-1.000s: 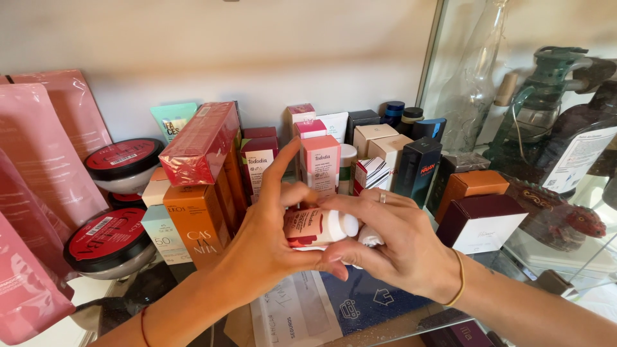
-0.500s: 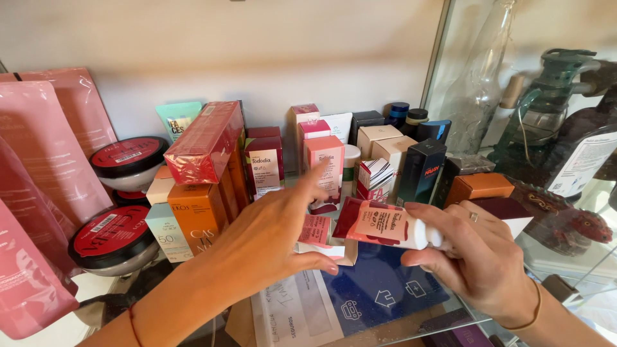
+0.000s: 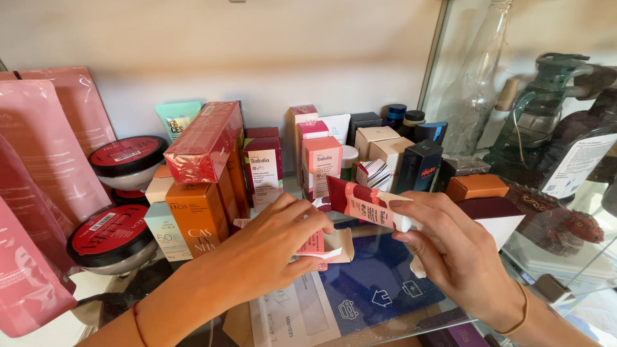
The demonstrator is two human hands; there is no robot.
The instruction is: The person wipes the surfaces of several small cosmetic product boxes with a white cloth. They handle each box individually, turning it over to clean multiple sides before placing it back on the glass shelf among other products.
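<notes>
A plain pale wall (image 3: 270, 51) is standing behind a glass shelf (image 3: 411, 324), with a glass side panel (image 3: 450, 77) catching warm daylight.

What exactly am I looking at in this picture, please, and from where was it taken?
There is no machine here: a person works with two bare hands, and the one picture comes from a camera worn on the head, looking down at them. The right hand holds a pink and dark red tube with a white cap. The left hand holds its small open carton, flap out. They are over a glass shelf crowded with cosmetics: an orange box, a red wrapped box lying on top of others, round red-lidded jars, pink pouches and small pink cartons. Under the hands lie a blue card and a white paper. A clear glass bottle stands to the right.
</notes>
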